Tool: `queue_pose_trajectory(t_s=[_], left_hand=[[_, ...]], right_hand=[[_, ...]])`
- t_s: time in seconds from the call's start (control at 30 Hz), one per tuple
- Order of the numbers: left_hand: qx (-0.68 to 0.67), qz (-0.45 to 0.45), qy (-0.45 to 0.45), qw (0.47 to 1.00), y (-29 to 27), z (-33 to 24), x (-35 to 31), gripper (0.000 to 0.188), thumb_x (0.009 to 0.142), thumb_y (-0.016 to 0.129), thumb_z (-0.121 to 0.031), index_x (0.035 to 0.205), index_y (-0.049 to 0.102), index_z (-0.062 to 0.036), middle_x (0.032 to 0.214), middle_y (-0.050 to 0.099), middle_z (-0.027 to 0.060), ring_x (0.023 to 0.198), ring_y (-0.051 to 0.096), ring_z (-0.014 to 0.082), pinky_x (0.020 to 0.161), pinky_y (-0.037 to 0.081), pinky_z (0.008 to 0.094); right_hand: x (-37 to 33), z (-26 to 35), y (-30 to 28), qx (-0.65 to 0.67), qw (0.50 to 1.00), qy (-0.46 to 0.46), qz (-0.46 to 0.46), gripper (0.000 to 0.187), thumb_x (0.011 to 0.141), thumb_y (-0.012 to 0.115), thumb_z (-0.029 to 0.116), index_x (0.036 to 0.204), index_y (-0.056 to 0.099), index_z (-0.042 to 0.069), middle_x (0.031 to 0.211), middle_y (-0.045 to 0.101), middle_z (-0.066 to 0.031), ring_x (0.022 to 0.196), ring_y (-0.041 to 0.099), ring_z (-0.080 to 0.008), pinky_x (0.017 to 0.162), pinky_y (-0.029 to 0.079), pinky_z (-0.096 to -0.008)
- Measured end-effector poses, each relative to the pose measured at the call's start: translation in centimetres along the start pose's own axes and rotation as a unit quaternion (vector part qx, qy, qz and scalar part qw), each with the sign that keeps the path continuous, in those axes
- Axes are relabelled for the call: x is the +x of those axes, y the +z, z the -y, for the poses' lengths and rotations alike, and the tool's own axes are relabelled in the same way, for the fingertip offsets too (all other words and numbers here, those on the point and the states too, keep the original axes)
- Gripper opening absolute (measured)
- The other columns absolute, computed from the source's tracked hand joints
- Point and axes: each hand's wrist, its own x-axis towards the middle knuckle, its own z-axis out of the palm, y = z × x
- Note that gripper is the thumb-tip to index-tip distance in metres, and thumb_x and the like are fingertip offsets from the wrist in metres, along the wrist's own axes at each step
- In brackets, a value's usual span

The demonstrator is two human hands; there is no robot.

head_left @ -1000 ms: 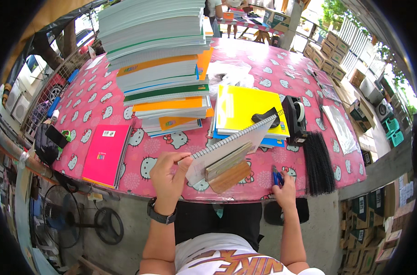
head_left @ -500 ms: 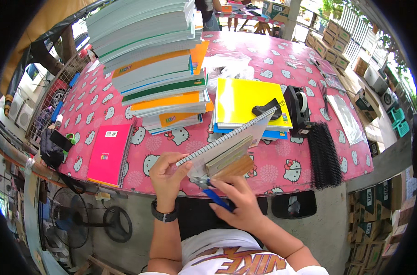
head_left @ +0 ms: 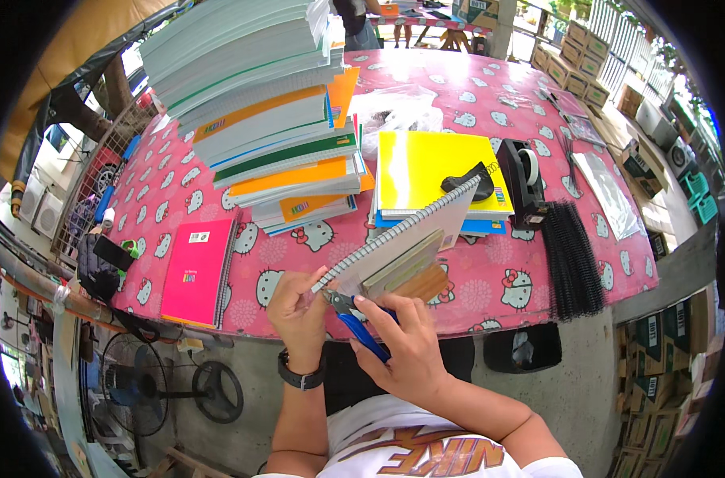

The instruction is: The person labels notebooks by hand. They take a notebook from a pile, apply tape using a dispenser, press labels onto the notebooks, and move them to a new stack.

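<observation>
A spiral notebook (head_left: pixel 402 237) stands tilted on its edge at the front of the table, its black coil spine running up to the right. My left hand (head_left: pixel 298 312) is closed around the near end of that spine. Blue-handled pliers (head_left: pixel 364 338) sit in my right hand (head_left: pixel 408 341), whose fingers wrap the handles. Their metal jaws meet the coil's near end, right beside my left fingertips; whether they bite on the wire I cannot tell. Against the notebook's page side rests a wooden block (head_left: pixel 423 284) with a pale strip on it.
Behind stands a tall notebook stack (head_left: pixel 251 103). Yellow notebooks (head_left: pixel 434 167) carry a black object (head_left: pixel 467 185); next to them is a tape dispenser (head_left: pixel 522 187). Black coils (head_left: pixel 573 259) lie at right, pink notebooks (head_left: pixel 199 271) at left. A fan (head_left: pixel 135 382) stands below.
My right hand has brought the pliers up and left, so their jaws now reach the coil's near end. The left hand keeps its hold on the notebook. The whole view has shifted slightly.
</observation>
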Motion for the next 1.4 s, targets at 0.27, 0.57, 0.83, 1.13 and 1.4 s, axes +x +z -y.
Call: queue_pose_trajectory(t_s=[0.27,0.57,0.83,1.13,1.4], left_hand=[[0.061,0.015,0.068,0.996,0.2,-0.2,-0.6,0.022,0.069,0.072,0.005,0.09,0.066,0.0037,0.077,0.051,0.002,0.071,0.046,0.0116,0.061,0.036,0.0244],[-0.053,0.022,-0.083,0.995,0.6,3.3,-2.8,0.025,0.08,0.069,-0.007,0.103,0.062,-0.0008,0.082,0.061,0.0011,0.075,0.055,0.0098,0.069,0.046,0.0245],[-0.018,-0.298,-0.028,0.954,-15.2,-2.1,2.3,0.015,0.089,0.06,-0.013,0.101,0.059,-0.0043,0.09,0.062,0.0003,0.075,0.055,0.007,0.065,0.044,0.0232],[0.262,-0.17,-0.018,0.95,-27.2,2.4,6.8,0.021,0.083,0.059,-0.001,0.103,0.06,0.0017,0.101,0.065,0.0103,0.092,0.059,0.0177,0.082,0.046,0.0286],[0.381,0.058,-0.205,0.9,-27.9,13.2,5.6,0.032,0.072,0.055,-0.003,0.101,0.067,-0.0059,0.111,0.064,0.0138,0.123,0.046,0.0308,0.106,0.026,0.0471]], right_hand=[[0.0,-1.0,-1.5,0.641,0.642,0.376,0.188,0.039,0.089,0.056,0.014,0.124,0.046,0.001,0.108,0.057,-0.0096,0.089,0.055,-0.0131,0.072,0.048,-0.0285],[-3.1,-10.0,-4.0,0.057,0.953,0.258,-0.147,0.049,0.075,0.061,0.006,0.123,0.048,0.002,0.114,0.052,-0.0107,0.107,0.049,-0.0216,0.095,0.038,-0.0339],[-10.3,-22.2,-5.1,-0.27,0.931,0.201,-0.14,0.047,0.073,0.066,0.015,0.116,0.051,0.002,0.115,0.052,-0.0175,0.108,0.046,-0.037,0.092,0.034,-0.0466],[-9.5,-21.5,-5.1,-0.291,0.916,0.256,-0.108,0.042,0.074,0.063,0.017,0.114,0.054,0.006,0.118,0.052,-0.0122,0.112,0.043,-0.0331,0.091,0.032,-0.048],[-9.6,-21.7,-5.3,-0.307,0.916,0.23,-0.122,0.04,0.074,0.063,0.018,0.111,0.055,0.006,0.116,0.053,-0.0125,0.11,0.045,-0.0336,0.092,0.033,-0.0475]])
